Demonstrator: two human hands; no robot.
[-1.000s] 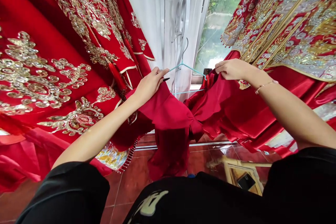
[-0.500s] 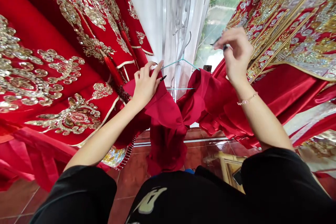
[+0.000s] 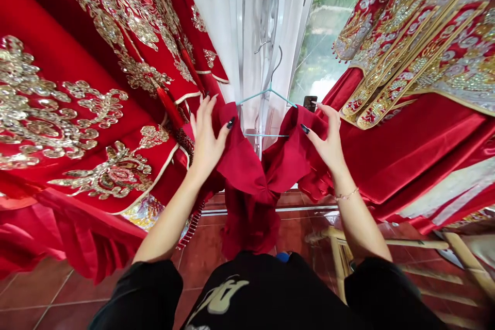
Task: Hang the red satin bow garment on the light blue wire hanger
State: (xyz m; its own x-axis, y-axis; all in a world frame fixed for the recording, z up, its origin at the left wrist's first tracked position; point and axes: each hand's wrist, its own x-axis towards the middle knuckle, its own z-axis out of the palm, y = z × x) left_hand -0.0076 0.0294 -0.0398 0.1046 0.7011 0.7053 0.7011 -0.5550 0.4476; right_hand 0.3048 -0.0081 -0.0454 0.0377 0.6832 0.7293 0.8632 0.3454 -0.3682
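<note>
A dark red dress (image 3: 247, 175) with wide ruffled shoulders hangs in front of me on a thin light-blue hanger (image 3: 269, 90) with a metal hook. On the dress's left shoulder lies my left hand (image 3: 207, 136), its fingers spread and the thumb apart from them. My right hand (image 3: 328, 136) is at the right shoulder, thumb and fingers apart on either side of the ruffle, touching the cloth. Neither hand is closed round the fabric. The dress's lower part drops toward the tiled floor, partly hidden by my body.
Red garments with gold beadwork (image 3: 112, 160) hang close on the left. More beaded red garments (image 3: 417, 62) hang on the right. White metal scrollwork (image 3: 276, 10) and a window (image 3: 336, 15) are behind. A bamboo-like frame (image 3: 336, 258) stands low right on the red tiles (image 3: 201, 252).
My right hand has come down and inward from the air to the dress's right shoulder. My left hand has shifted slightly left, its fingers spreading on the ruffle.
</note>
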